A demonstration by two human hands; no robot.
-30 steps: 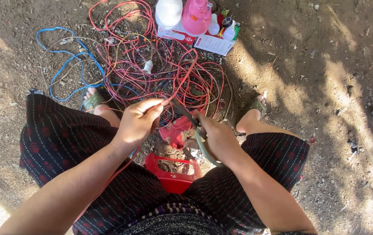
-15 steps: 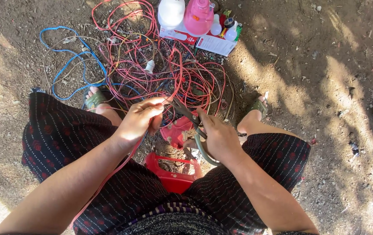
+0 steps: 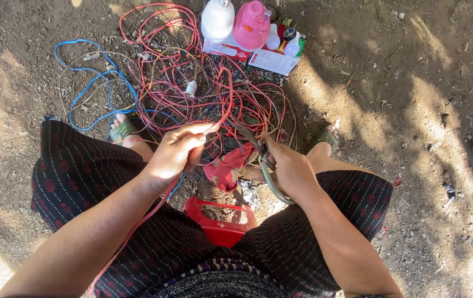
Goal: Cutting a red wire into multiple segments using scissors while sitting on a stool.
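left hand (image 3: 174, 154) pinches the thin red plastic-coated wire (image 3: 226, 102), fingers closed tight on it. right hand (image 3: 289, 171) is wrapped round the green-handled metal cutters (image 3: 258, 157), tips near the wire.

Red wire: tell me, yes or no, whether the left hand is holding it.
Yes, the left hand grips the red wire between thumb and fingers, while the right hand holds scissors.
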